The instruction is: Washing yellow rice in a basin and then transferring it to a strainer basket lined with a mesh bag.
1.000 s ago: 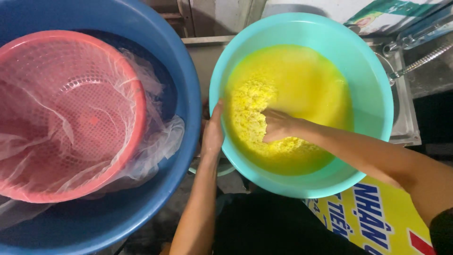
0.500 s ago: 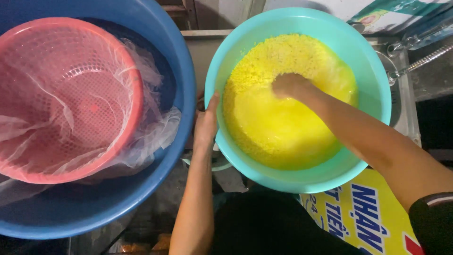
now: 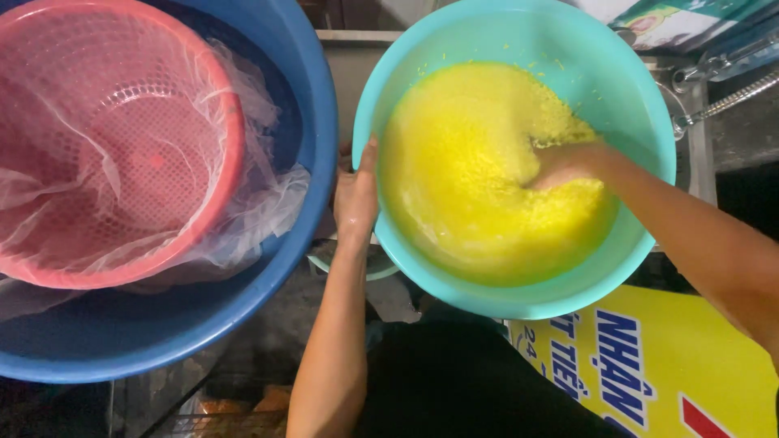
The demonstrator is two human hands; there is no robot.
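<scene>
Both forearms are bare from wrist to elbow, with no sleeves, watch or bracelets showing. The left hand wears no glove or ring. The right hand is likewise ungloved. A dark garment covers the torso below.

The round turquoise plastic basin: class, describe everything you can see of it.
The round turquoise plastic basin is smooth-walled, with yellow specks on its inner wall. It holds cloudy yellow water with small yellow grains. The left hand grips its left rim; the right hand is plunged into the mix. It sits beside a large blue plastic tub.
</scene>
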